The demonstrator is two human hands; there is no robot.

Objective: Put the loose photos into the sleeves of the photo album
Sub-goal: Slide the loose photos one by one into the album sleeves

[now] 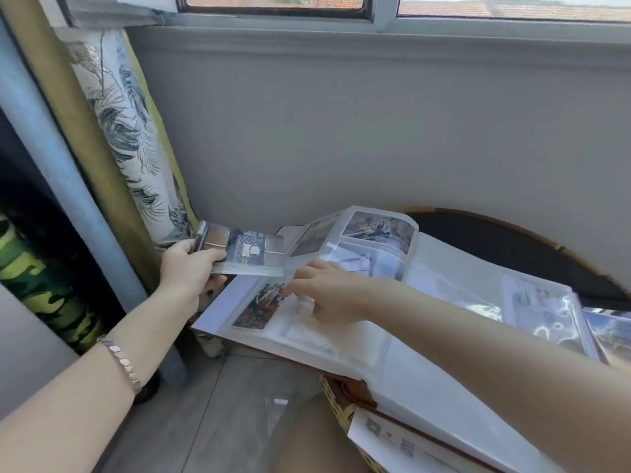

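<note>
My left hand (186, 268) pinches a stack of photos (244, 250) just left of the open album (392, 370); my right hand (327, 291), fingers spread and empty, presses the near-left page. The sleeve could buckle and crease a photo pushed in askew.
</note>
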